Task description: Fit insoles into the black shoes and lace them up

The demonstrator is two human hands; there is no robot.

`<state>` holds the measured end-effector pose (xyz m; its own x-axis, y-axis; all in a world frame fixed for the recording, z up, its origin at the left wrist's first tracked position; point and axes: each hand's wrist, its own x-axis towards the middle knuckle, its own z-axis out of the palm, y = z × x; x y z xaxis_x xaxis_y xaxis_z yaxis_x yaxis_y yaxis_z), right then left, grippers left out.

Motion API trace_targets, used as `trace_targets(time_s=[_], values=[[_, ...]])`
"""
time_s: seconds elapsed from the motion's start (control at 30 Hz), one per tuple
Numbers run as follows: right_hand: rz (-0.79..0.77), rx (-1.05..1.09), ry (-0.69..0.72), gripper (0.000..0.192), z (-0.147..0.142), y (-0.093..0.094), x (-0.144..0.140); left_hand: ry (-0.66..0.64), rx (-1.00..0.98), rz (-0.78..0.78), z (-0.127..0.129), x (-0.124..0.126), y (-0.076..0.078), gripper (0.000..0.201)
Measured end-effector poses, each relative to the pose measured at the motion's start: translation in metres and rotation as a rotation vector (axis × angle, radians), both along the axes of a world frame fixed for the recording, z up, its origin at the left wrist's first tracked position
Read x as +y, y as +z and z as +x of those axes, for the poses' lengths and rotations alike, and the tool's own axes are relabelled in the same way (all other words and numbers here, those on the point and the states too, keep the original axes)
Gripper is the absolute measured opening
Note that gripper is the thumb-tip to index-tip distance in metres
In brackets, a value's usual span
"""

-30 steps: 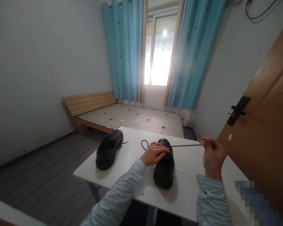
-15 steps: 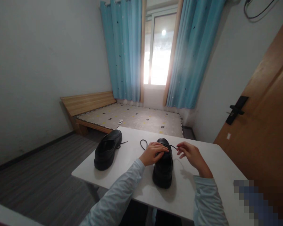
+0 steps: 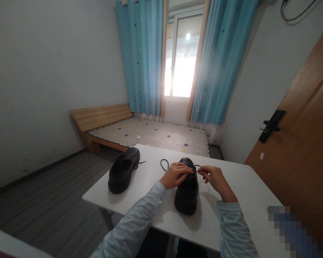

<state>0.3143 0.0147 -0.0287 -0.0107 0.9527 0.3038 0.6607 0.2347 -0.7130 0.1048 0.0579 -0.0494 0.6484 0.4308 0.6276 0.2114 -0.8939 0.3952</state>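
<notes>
While our left hand point(image 3: 174, 175) lies, grip uncertain, across the shoe point(image 3: 186, 201) at the table's point(image 3: 148, 171) middle, our right hand point(image 3: 213, 177) pinches its lace point(image 3: 196, 165); we judge this lace-handling, next calling for steady fingertips.

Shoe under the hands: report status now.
Left hand on the shoe. Right hand pinching lace at its right side. Lace loop out left. Other shoe apart, not in the way.

No legible text.
Marks on the white remote control point(image 3: 138, 138) on the far mattress point(image 3: 153, 129) are too small to read, as are any on the small white patch point(image 3: 262, 156) on the door point(image 3: 298, 122) at right.
</notes>
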Motion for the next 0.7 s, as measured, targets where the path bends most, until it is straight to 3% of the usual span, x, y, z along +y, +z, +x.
trace_targets(time_s=[0.33, 0.7], values=[[0.094, -0.032, 0.047, 0.019, -0.0022, -0.0063, 0.0048, 0.001, -0.004, -0.011, 0.0003, 0.0006, -0.0003, 0.03], [-0.004, 0.195, 0.064, 0.015, -0.0016, -0.0095, 0.0063, 0.05, -0.055, -0.042, 0.0015, -0.0008, 0.0007, 0.025]])
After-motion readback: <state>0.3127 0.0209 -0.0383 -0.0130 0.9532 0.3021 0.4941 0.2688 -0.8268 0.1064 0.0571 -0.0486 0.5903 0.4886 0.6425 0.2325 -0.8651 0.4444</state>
